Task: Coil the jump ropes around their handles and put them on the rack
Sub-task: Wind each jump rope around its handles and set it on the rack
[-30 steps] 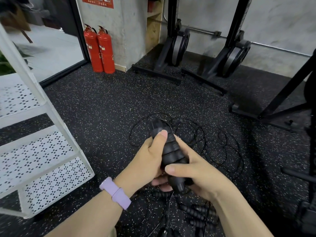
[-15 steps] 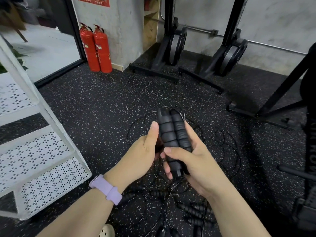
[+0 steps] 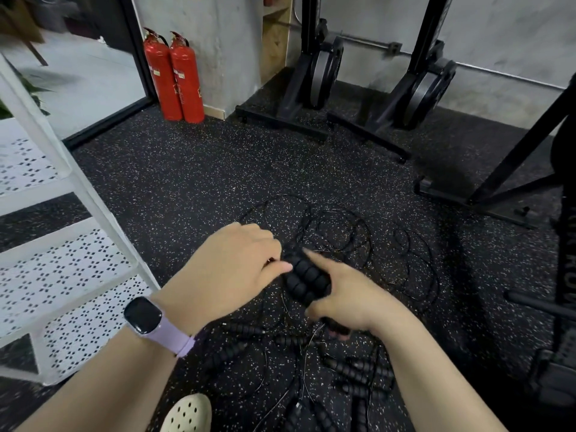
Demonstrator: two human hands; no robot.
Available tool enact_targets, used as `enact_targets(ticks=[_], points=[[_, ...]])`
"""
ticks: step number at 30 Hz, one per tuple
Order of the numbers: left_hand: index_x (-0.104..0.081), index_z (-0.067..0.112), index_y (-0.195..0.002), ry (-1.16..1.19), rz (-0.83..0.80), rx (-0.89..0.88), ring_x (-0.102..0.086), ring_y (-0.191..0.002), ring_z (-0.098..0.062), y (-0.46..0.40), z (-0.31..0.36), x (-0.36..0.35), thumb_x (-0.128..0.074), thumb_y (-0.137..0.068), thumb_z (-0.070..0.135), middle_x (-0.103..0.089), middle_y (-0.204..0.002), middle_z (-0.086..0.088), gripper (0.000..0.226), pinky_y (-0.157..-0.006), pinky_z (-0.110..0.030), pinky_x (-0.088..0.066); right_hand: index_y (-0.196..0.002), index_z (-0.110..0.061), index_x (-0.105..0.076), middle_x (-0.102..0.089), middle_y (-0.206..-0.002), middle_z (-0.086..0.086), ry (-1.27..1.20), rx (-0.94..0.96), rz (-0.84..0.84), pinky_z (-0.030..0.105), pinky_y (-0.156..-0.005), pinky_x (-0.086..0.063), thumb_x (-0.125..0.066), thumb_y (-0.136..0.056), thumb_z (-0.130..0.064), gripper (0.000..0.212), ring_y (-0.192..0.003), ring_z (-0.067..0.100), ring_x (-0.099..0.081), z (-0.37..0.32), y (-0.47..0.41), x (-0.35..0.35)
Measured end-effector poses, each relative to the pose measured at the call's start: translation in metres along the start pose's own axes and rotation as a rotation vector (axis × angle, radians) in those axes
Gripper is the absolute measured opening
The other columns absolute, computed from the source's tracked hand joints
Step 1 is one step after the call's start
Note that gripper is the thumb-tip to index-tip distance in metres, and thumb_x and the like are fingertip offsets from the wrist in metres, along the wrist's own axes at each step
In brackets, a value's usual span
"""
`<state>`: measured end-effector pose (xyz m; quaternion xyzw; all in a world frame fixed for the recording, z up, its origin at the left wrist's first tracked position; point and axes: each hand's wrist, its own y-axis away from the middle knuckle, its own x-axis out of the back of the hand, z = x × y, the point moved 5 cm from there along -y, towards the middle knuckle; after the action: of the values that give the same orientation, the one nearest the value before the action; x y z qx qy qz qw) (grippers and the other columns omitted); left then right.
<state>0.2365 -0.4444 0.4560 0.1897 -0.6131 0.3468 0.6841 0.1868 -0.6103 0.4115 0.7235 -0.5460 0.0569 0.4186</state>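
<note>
Two black ribbed jump rope handles [image 3: 307, 280] lie side by side in my right hand [image 3: 349, 299], which grips their lower part with the index finger stretched along them. My left hand [image 3: 227, 269], back up and with a purple watch on the wrist, is curled at the handles' upper left end; what its fingertips hold is hidden. Thin black rope loops [image 3: 343, 235] trail on the speckled floor beyond the handles. Several more black handles [image 3: 352, 372] with tangled ropes lie on the floor below my hands. The white perforated rack [image 3: 62, 275] stands at the left.
Two red fire extinguishers [image 3: 174, 76] stand against the back wall. Black gym machine bases [image 3: 280, 120] and a black frame [image 3: 498, 194] occupy the back and right. A cream clog [image 3: 187, 414] shows at the bottom edge.
The handles have tipped from upright to slanting down and away. My left hand has turned palm-down over their upper end, and my right hand has shifted lower with its index finger extended.
</note>
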Motion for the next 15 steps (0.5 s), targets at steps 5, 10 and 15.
enact_targets(ticks=[5,10,15], points=[[-0.051,0.039,-0.081,0.142,-0.152,-0.06,-0.043,-0.084,-0.003,0.001,-0.005,-0.024,-0.04,-0.096,0.064,-0.046,-0.078,0.019,0.031,-0.081,-0.026,-0.034,-0.147,-0.057,-0.038,-0.07,-0.106,0.002,0.276,0.074,-0.25,0.032,-0.053,-0.056,-0.079,-0.082,-0.008,0.091,-0.058,0.019,-0.069,-0.01,0.017,-0.012],[-0.07,0.037,-0.087,0.685,-0.287,0.118,-0.049,-0.074,-0.002,0.001,-0.009,-0.019,-0.079,-0.076,0.057,-0.059,-0.081,0.005,0.025,-0.076,-0.03,-0.042,-0.136,-0.039,-0.058,-0.076,-0.106,0.008,-0.023,0.207,-0.51,0.054,-0.077,-0.06,-0.081,-0.086,-0.003,0.066,-0.077,0.038,-0.071,-0.007,0.037,-0.012],[-0.064,0.022,-0.069,0.953,-0.484,0.161,-0.05,-0.065,-0.009,0.005,-0.009,-0.018,-0.075,-0.079,0.062,-0.059,-0.067,0.002,0.043,-0.067,-0.03,-0.041,-0.15,-0.023,-0.048,-0.068,-0.097,0.018,-0.319,0.359,-0.698,0.038,-0.062,-0.051,-0.068,-0.091,0.015,0.073,-0.068,0.027,-0.06,-0.019,0.055,-0.01]])
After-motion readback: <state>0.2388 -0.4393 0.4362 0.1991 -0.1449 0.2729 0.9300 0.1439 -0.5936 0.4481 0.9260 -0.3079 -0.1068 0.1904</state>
